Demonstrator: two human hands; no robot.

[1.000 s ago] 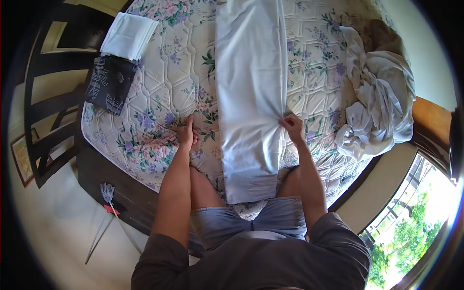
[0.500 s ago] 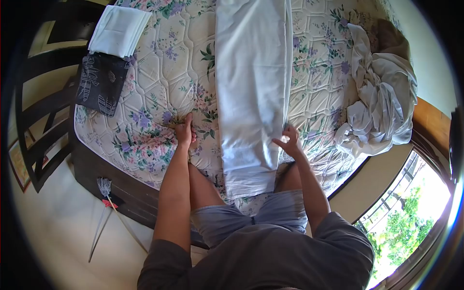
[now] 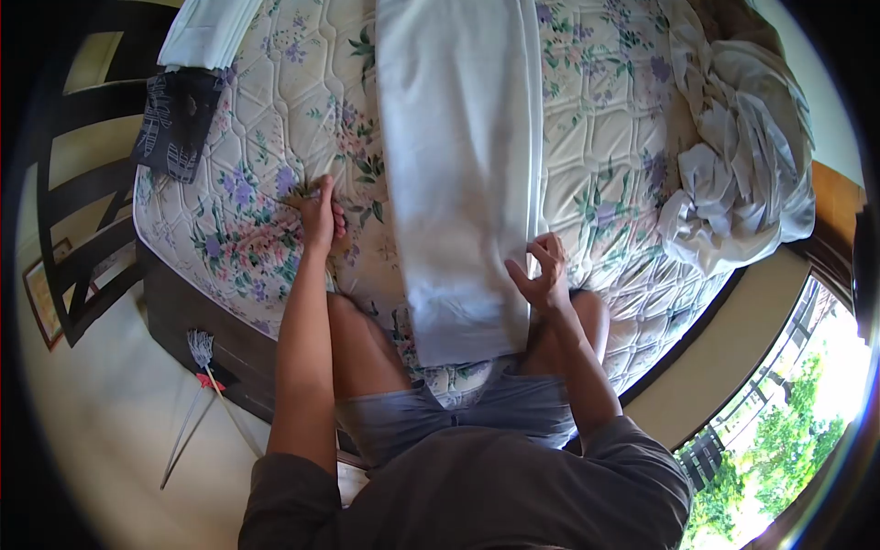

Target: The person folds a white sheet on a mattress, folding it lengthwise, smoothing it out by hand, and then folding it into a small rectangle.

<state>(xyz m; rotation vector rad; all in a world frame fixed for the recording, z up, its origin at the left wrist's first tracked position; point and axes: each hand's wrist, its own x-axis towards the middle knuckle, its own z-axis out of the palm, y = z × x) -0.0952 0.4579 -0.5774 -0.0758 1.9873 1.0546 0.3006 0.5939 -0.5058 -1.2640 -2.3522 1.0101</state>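
Observation:
A long strip of folded white cloth point(image 3: 458, 165) lies lengthwise on the flowered mattress point(image 3: 275, 137), its near end between my knees. My left hand point(image 3: 321, 218) rests on the mattress to the left of the strip, apart from it. Its thumb points away from me and the fingers curl in, with nothing seen in them. At the strip's right edge, close to its near end, is my right hand point(image 3: 544, 275). Thumb and fingers there are spread apart, the thumb over the cloth and the fingertips by the edge.
A folded white cloth point(image 3: 206, 32) and a dark patterned packet point(image 3: 179, 124) lie at the mattress's left edge, beside a dark slatted headboard point(image 3: 101, 192). Crumpled pale fabric point(image 3: 733, 183) is heaped on the right. A duster point(image 3: 200, 348) leans against the bed base.
The view has shifted, so the bed items sit higher and the strip farther left. Both hands stay in much the same places; the right hand's fingers bend slightly more at the strip's edge.

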